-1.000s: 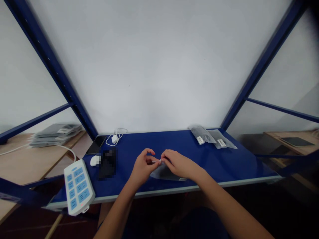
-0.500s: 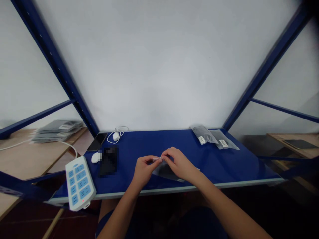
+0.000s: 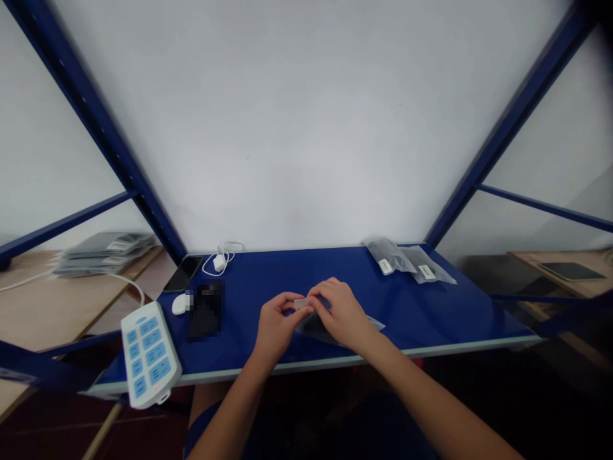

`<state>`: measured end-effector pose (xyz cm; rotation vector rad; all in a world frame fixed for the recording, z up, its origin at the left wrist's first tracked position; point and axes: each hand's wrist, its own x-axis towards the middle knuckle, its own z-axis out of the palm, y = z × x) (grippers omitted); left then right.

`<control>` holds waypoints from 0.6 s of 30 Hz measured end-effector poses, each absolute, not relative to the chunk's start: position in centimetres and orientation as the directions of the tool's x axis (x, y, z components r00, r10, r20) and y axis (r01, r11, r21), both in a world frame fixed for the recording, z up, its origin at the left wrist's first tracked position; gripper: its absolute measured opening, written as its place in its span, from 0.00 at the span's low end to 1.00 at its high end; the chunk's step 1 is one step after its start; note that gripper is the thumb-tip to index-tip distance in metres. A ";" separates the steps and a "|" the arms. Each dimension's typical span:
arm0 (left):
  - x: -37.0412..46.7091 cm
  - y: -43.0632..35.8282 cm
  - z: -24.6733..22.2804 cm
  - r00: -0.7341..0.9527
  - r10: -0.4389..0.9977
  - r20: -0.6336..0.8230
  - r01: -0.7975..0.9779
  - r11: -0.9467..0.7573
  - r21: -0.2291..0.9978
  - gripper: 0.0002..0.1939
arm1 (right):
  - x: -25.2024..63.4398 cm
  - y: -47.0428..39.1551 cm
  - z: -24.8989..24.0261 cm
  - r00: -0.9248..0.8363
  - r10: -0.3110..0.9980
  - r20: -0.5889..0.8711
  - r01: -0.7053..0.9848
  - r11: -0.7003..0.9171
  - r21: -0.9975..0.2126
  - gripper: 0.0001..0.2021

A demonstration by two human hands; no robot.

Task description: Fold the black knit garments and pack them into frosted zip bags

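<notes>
Close together over the front middle of the blue table, my left hand (image 3: 276, 322) and my right hand (image 3: 341, 310) pinch a small white label (image 3: 300, 303) between thumbs and forefingers. Its pale face shows mostly on the left side of the pinch; any print is too small to read. Beneath my hands lies a dark, flat plastic bag (image 3: 312, 327), largely covered by my right hand and wrist. A clear corner of it sticks out to the right of that wrist.
Two grey plastic bags (image 3: 389, 255) with white labels lie at the back right. On the left are a phone (image 3: 184, 273), a white charger with cable (image 3: 219, 262), a white mouse (image 3: 180, 304), a blurred dark item (image 3: 205, 313) and a power strip (image 3: 151, 354). Bagged items (image 3: 103, 252) are stacked beyond.
The white label has turned so that more of its flat face shows between my fingers. Both hands stay over the bag, nearly in place; the view has shifted slightly.
</notes>
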<state>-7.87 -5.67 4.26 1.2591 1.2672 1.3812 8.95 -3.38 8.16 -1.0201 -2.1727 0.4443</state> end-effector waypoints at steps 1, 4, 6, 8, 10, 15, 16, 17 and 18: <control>-7.9 -5.6 4.2 -0.120 0.985 0.121 0.033 -0.118 0.992 0.16 | 9.0 -3.4 8.2 -0.455 0.777 0.436 0.534 0.630 -0.565 0.06; -8.3 -5.5 4.1 -0.046 0.995 0.093 0.026 -0.092 0.995 0.16 | 9.2 -3.5 8.2 -0.458 0.786 0.417 0.505 0.615 -0.606 0.07; -8.6 -5.4 4.0 0.008 0.997 0.074 0.057 -0.075 0.996 0.16 | 9.1 -3.6 8.0 -0.454 0.788 0.416 0.522 0.613 -0.593 0.07; -8.6 -5.3 4.0 0.002 0.998 0.070 0.096 -0.070 0.993 0.16 | 8.9 -3.8 7.9 -0.435 0.790 0.431 0.570 0.613 -0.548 0.07; -8.5 -5.3 4.0 -0.038 0.996 0.077 0.108 -0.072 0.992 0.16 | 8.5 -3.9 7.8 -0.408 0.796 0.448 0.618 0.602 -0.505 0.06; -8.0 -5.4 4.2 -0.036 0.993 0.115 0.033 -0.114 0.993 0.15 | 7.6 -4.2 7.9 -0.390 0.803 0.451 0.631 0.590 -0.504 0.07; -8.0 -5.5 4.1 -0.029 0.992 0.122 0.020 -0.122 0.992 0.15 | 7.5 -4.3 7.8 -0.386 0.804 0.452 0.624 0.589 -0.513 0.08; -7.9 -5.5 4.1 -0.027 0.992 0.127 0.010 -0.127 0.992 0.15 | 7.4 -4.3 7.8 -0.381 0.804 0.457 0.619 0.589 -0.520 0.08; -8.0 -5.5 4.1 -0.029 0.991 0.131 0.000 -0.132 0.991 0.15 | 7.3 -4.3 7.8 -0.374 0.802 0.465 0.615 0.590 -0.523 0.08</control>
